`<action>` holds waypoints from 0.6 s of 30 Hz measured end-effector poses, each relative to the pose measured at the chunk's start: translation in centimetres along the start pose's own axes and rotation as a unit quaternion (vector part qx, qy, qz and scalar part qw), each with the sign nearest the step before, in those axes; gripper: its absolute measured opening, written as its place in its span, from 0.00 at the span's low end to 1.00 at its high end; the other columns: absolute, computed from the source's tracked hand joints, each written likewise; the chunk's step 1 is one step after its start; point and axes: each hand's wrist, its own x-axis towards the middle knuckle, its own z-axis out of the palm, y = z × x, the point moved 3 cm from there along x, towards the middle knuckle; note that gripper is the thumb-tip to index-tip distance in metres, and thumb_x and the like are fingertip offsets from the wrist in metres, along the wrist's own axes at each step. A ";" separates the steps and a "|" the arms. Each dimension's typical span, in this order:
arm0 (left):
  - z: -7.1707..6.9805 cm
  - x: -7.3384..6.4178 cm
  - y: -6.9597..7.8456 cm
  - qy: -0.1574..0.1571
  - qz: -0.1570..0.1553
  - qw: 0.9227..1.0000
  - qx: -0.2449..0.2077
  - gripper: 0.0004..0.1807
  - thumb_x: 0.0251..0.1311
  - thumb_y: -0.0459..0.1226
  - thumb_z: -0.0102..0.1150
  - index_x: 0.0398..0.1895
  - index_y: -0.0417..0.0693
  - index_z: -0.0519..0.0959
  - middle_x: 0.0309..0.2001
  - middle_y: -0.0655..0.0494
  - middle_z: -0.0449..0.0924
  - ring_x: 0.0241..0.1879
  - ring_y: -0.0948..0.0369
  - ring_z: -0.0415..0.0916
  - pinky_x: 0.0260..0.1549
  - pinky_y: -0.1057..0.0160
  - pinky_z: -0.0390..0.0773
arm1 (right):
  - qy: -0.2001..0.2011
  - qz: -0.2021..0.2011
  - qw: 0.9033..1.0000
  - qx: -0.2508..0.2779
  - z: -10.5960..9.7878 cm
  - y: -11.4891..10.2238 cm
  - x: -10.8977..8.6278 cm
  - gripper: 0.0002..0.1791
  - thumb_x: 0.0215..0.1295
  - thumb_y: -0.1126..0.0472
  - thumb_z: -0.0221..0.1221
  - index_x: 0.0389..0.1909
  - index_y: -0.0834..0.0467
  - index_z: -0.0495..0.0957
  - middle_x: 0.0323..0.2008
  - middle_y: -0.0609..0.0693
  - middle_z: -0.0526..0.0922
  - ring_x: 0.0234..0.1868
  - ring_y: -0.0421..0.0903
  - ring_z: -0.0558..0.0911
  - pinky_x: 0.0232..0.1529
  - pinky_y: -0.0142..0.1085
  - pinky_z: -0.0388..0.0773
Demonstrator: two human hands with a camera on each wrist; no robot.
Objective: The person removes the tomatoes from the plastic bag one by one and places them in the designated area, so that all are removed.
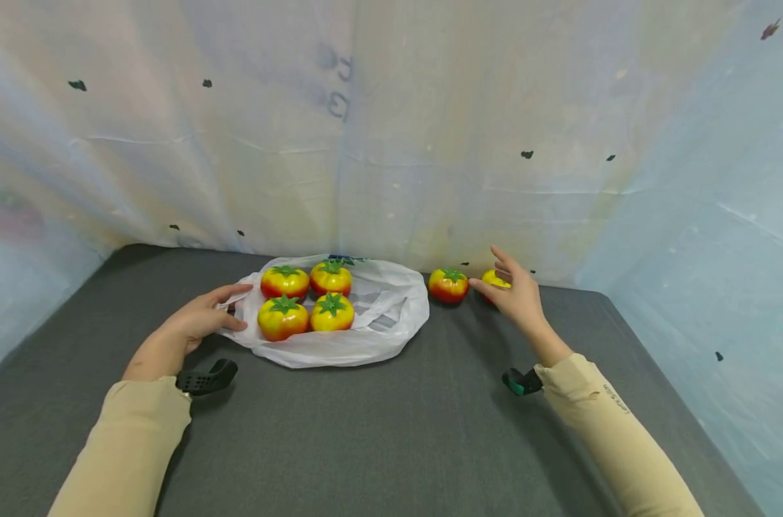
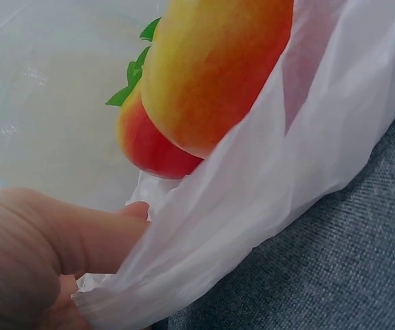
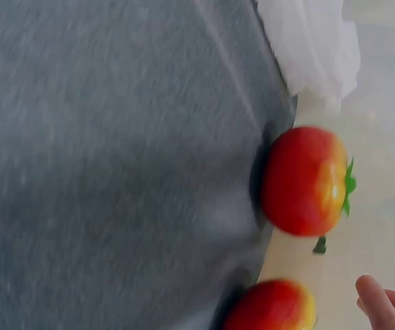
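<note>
A white plastic bag lies spread on the table, holding several red-and-yellow tomatoes with green leaf tops. The left hand pinches the bag's left edge; in the left wrist view, the thumb lies against the plastic, below two of the tomatoes. To the right of the bag sits a loose tomato, also seen in the right wrist view. The right hand, fingers spread, hovers over another tomato and partly hides it. Nothing is held in that hand.
The dark grey cloth-covered table stretches in front of the bag. A pale plastic sheet hangs as a wall right behind the bag and loose tomatoes, with further sheeting at both sides.
</note>
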 end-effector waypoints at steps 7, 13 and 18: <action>0.0 0.1 -0.1 0.002 -0.003 1.000 -0.001 0.46 0.58 0.31 0.57 0.76 0.48 0.44 0.74 0.33 0.25 0.70 0.31 0.28 0.63 0.27 0.38 | 0.006 -0.012 0.999 0.035 1.2 -1.1 -0.1 0.41 0.61 0.48 0.63 0.73 0.48 0.58 0.67 0.62 0.67 0.65 0.58 0.71 0.59 0.54 0.72; 0.1 0.0 0.0 0.001 -0.006 1.000 -0.003 0.46 0.58 0.30 0.57 0.77 0.49 0.44 0.75 0.34 0.25 0.71 0.31 0.27 0.64 0.28 0.39 | -0.007 -0.019 0.998 0.065 2.2 -2.1 -0.3 0.40 0.60 0.49 0.64 0.72 0.47 0.59 0.67 0.61 0.68 0.64 0.57 0.72 0.58 0.53 0.73; 0.1 0.0 0.0 0.004 -0.007 1.000 0.000 0.46 0.58 0.31 0.57 0.76 0.49 0.44 0.75 0.34 0.25 0.71 0.32 0.28 0.64 0.28 0.40 | -0.022 -0.037 0.993 0.112 2.9 -3.4 -0.8 0.39 0.61 0.54 0.64 0.72 0.49 0.60 0.67 0.61 0.67 0.64 0.57 0.72 0.60 0.53 0.72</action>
